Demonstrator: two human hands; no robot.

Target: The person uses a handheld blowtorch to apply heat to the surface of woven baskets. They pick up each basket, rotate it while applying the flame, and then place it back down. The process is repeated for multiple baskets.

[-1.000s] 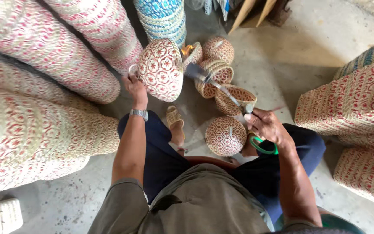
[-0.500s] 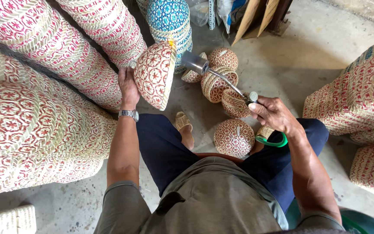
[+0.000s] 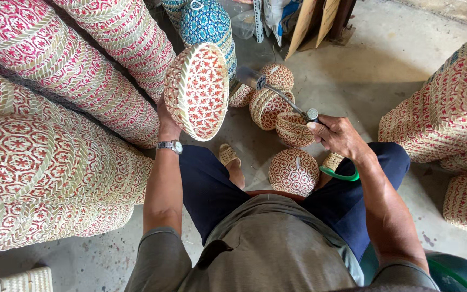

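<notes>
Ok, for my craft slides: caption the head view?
Left hand lifts a woven basket; right hand aims a torch.

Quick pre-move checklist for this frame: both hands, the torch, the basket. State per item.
1. Left hand grips woven basket at its rim: ok.
2. Right hand holds torch by its handle end: ok.
3. Torch nozzle points toward the raised basket, apart from it: ok.
4. Flame lit: cannot tell.
5. Finished small baskets on the floor sit close under the torch: not ok.
6. Green hose free of the feet: cannot tell.
</notes>
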